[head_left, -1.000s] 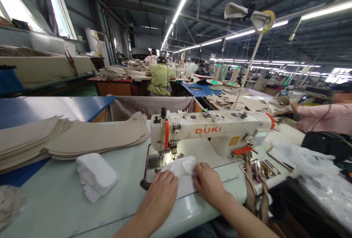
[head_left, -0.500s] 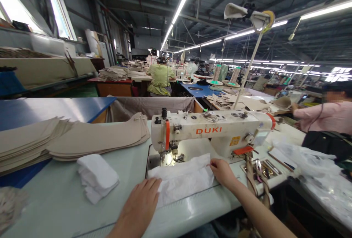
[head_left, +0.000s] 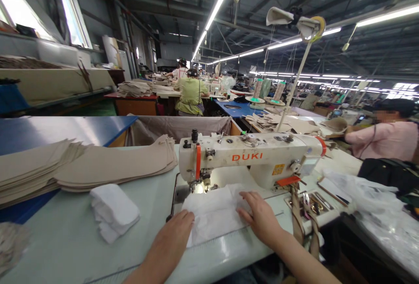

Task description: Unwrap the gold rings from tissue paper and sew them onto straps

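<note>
A white piece of fabric (head_left: 214,214) lies flat on the sewing table in front of the cream DUKI sewing machine (head_left: 252,157), its far edge near the needle. My left hand (head_left: 175,236) rests on the fabric's left edge, fingers curled down onto it. My right hand (head_left: 260,214) presses flat on the fabric's right side, fingers stretched toward the machine's base. Neither hand grips anything.
A stack of folded white pieces (head_left: 113,212) sits to the left. Piles of beige cut panels (head_left: 98,166) lie behind it. Scissors and small tools (head_left: 310,201) lie right of the machine. A person in pink (head_left: 382,137) works at the right; others sit further back.
The white fabric was spread out wide to the right half a second ago; it now lies narrower. My right hand moved left onto it, and my left hand stayed at its left edge.
</note>
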Available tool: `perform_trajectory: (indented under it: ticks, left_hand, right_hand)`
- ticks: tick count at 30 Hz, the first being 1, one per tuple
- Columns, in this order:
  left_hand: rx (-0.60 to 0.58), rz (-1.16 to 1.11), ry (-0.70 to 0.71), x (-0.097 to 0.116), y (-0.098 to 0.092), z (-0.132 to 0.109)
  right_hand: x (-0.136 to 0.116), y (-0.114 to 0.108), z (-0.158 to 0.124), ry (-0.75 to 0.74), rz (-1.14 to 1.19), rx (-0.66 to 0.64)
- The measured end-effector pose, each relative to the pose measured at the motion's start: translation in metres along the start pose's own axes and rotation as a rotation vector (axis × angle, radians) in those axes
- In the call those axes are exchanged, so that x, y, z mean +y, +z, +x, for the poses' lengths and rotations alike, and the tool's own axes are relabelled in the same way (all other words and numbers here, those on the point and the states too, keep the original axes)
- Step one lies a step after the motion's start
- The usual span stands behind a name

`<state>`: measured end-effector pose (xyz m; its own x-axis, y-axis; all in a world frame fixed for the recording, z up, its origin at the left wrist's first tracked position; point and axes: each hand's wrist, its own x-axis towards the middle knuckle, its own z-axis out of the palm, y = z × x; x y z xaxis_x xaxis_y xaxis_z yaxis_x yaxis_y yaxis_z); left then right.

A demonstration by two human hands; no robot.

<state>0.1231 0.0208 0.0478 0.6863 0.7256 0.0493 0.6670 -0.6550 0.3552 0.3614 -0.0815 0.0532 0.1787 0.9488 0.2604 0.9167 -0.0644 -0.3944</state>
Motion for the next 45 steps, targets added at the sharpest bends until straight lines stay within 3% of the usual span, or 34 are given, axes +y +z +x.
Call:
perform_trajectory:
  ticks: [5, 11, 19, 27, 32, 35, 38, 42, 45]
  left_hand:
    - [0.028, -0.167, -0.099, 0.004, 0.0, 0.002]
    - [0.146, -0.34, -0.096, 0.028, 0.004, 0.016]
    - [0.218, -0.43, 0.021, 0.035, 0.01, 0.016]
    - [0.401, -0.4, 0.122, 0.027, 0.011, 0.011]
    - [0.484, -0.327, 0.313, 0.025, 0.013, 0.003]
    - [0.441, -0.268, 0.454, 0.024, 0.015, -0.007]
    - [0.3, -0.215, 0.547, 0.024, 0.02, -0.017]
    - [0.088, -0.242, 0.493, 0.029, 0.026, -0.025]
    - [0.06, -0.332, 0.382, 0.035, 0.025, -0.024]
  right_hand:
    - [0.014, 0.003, 0.002, 0.116, -0.016, -0.14]
    - [0.033, -0.019, 0.028, 0.125, -0.14, -0.036]
    - [0.049, -0.025, 0.042, 0.195, -0.172, 0.068]
    - [0.058, -0.02, 0.043, 0.188, -0.107, 0.13]
    - [0.062, -0.026, 0.037, 0.129, -0.032, 0.169]
    - [0.065, -0.032, 0.028, 0.099, 0.026, 0.171]
    - [0.07, -0.035, 0.015, 0.071, 0.127, 0.169]
    - [0.075, -0.034, 0.001, 0.072, 0.213, 0.064]
    - [0.073, -0.036, -0.004, 0.118, 0.195, 0.045]
